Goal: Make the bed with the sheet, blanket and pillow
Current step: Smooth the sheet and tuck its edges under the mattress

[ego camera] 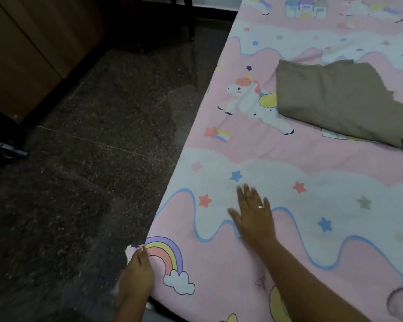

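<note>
A pink and white sheet printed with unicorns, stars and rainbows covers the bed on the right. My right hand lies flat on it with fingers spread, a ring on one finger. My left hand pinches the sheet's edge at the bed's left side, beside a printed rainbow. A folded olive-brown blanket lies on the sheet further up the bed, to the right. No pillow is in view.
Dark speckled stone floor runs along the bed's left side. A brown wooden cabinet stands at the upper left, with a dark bag at its foot. Dark furniture legs stand at the top.
</note>
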Tool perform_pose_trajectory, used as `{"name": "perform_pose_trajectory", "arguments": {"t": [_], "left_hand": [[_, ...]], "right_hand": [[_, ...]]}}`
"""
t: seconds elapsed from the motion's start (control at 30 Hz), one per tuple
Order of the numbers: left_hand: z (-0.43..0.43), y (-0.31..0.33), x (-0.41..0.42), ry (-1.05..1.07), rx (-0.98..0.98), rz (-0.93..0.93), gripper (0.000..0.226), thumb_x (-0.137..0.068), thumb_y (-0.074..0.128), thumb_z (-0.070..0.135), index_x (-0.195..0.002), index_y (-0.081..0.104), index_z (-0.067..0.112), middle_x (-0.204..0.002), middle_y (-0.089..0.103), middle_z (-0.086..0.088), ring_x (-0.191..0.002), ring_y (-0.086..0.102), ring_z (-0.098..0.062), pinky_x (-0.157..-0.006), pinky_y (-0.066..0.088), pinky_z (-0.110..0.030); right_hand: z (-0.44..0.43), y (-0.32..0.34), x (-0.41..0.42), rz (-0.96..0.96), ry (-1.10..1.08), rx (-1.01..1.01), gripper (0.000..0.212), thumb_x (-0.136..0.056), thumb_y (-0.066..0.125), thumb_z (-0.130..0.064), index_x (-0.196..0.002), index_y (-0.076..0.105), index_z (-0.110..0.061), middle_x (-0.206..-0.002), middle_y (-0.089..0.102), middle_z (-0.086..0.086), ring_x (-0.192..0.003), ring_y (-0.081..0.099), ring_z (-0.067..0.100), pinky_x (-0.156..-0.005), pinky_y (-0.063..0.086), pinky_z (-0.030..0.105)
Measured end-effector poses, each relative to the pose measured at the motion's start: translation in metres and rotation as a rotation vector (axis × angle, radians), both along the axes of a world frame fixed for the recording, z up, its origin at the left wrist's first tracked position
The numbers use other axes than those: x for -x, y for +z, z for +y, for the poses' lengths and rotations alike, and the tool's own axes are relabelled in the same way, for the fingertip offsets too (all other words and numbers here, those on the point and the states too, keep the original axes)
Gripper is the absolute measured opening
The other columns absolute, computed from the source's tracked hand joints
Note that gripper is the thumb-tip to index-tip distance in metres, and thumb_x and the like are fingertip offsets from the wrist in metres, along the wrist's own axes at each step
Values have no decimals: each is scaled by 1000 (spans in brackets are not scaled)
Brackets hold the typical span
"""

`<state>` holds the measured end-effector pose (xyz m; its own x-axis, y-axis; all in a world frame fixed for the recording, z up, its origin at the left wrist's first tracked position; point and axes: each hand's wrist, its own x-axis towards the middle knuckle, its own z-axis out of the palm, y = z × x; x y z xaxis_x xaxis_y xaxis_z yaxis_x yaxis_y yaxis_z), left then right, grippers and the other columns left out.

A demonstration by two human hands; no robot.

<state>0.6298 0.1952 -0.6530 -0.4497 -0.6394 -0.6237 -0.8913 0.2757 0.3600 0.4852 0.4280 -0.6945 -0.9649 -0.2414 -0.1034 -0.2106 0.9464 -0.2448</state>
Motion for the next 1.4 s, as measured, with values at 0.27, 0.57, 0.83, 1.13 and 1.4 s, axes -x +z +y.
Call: {"name": "perform_pose_trajectory", "arguments": {"t": [0.27, 0.57, 0.83, 1.13, 1.4], "left_hand": [[-62, -33, 19, -143, -246, -98, 40, -97, 40, 30, -124, 59, 7, -127, 57, -17, -112, 54, -29, -87, 40, -26], [-155, -39, -6, -254, -506, 15, 28, -82, 54, 21, -106, 69, 21, -109, 67, 0, -105, 60, -17, -91, 43, -24], [-239, -88, 2, -359, -505, -148, 34, -83, 49, 28, -109, 70, 24, -110, 70, -1, -99, 65, -14, -92, 50, -31], [-164, -14, 113, -457, -642, -93, 21, -92, 54, 33, -111, 59, 31, -116, 61, 2, -103, 57, -12, -90, 45, -16], [-130, -30, 267, -632, -580, -73, 29, -96, 49, 9, -125, 53, 10, -120, 58, -7, -112, 55, -21, -89, 39, -22]], "right_hand": [[-147, 15, -96, 36, -19, 80, 61, -93, 33, -49, -141, 46, -15, -148, 42, 10, -135, 41, 30, -106, 26, 52], [-217, 25, -26, 22, -117, -114, 63, -89, 31, -51, -138, 48, -15, -141, 50, 9, -128, 49, 29, -97, 42, 56], [-246, 24, -83, -178, 30, -224, 86, -63, 46, -65, -139, 42, -24, -139, 52, 8, -134, 34, 41, -104, 18, 63], [-180, 36, 51, -51, -533, -31, 89, -79, 1, -67, -152, 15, -19, -158, 20, 6, -145, 18, 28, -113, 19, 51], [-186, 11, 106, -25, -128, -57, 64, -94, 18, -62, -144, 36, -27, -147, 44, -3, -139, 26, 19, -108, 21, 48]]}}
